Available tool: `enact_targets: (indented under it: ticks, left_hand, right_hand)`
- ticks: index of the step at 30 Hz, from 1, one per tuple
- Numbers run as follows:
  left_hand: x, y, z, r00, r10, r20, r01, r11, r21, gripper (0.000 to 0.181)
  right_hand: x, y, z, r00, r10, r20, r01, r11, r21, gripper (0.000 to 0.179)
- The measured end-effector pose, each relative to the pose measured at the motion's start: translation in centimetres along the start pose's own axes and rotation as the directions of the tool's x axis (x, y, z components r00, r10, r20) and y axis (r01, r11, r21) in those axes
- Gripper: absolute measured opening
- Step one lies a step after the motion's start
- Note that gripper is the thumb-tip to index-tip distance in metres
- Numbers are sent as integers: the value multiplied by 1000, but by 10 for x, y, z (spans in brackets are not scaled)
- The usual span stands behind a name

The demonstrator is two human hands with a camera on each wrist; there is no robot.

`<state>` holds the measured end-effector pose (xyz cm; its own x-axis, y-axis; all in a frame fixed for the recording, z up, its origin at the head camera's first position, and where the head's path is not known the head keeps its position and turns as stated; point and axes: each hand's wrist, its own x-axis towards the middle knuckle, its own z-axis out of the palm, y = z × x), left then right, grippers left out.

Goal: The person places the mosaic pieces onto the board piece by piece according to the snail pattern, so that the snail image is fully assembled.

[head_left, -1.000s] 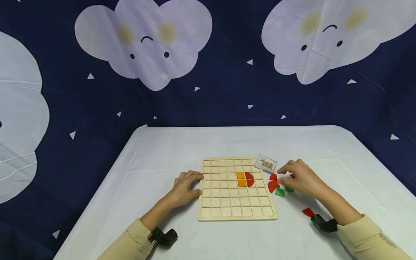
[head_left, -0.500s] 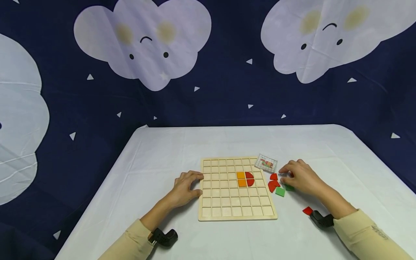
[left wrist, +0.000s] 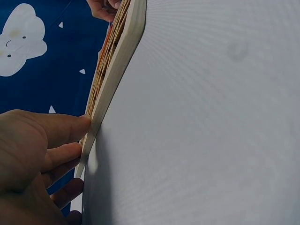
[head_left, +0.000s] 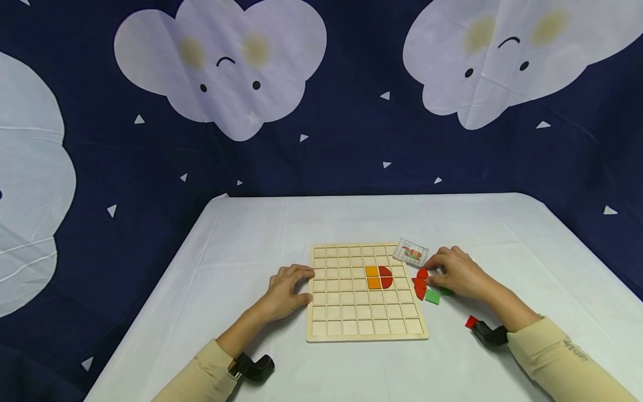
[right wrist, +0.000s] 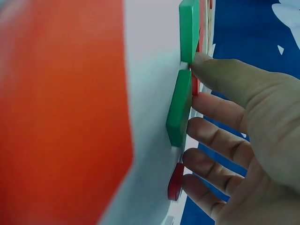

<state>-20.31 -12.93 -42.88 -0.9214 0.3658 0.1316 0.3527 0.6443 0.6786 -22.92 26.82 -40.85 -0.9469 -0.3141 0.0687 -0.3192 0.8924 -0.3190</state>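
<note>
A square-celled wooden board [head_left: 341,312] lies on the table. Two orange square tiles [head_left: 374,277] and two red quarter-round tiles [head_left: 385,277] sit together in its cells. My left hand [head_left: 285,293] rests its fingertips and thumb against the board's left edge. To the right of the board, my right hand [head_left: 459,273] reaches down with thumb and index finger at loose red tiles [head_left: 420,288], touching or nearly touching them. A green tile [head_left: 432,297] lies just below. In the right wrist view another green tile [right wrist: 180,110] and a red tile [right wrist: 176,182] stand near my fingertips.
A small pattern card [head_left: 411,253] overlaps the board's top right corner. One more red tile [head_left: 471,322] lies by the right wrist camera [head_left: 489,335]; it looms large and blurred in that wrist view. A dark cloud-print curtain hangs behind the white table [head_left: 281,223].
My right hand first drew back slightly, then moved left towards the board. The loose red tiles beside it have shifted and turned a little. My left hand and the board stay put.
</note>
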Motion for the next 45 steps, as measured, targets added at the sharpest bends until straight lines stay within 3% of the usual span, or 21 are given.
enact_targets:
  ticks: [6, 21, 31, 39, 45]
  left_hand:
    - [0, 0, 0, 1000, 4, -3, -4, 1000, -3, 43]
    - [0, -1, 0, 1000, 3, 4, -3, 1000, 3, 43]
    - [0, -1, -1, 1000, 3, 8, -3, 1000, 3, 43]
    - [1, -1, 0, 1000, -1, 5, 1, 1000, 7, 43]
    - [1, 0, 0, 1000, -7, -2, 7, 1000, 12, 43]
  right_hand:
    - [2, 0, 1, 999, -31, -19, 31, 999, -12, 22]
    - [-3, -9, -8, 999, -11, -49, 12, 1000, 13, 22]
    - [15, -52, -7, 989, -105, -101, 112, 992, 65, 19]
    - [40, -91, 4, 984, -152, -95, 163, 979, 122, 21]
    - [52, -104, 16, 985, -167, -46, 172, 978, 120, 18]
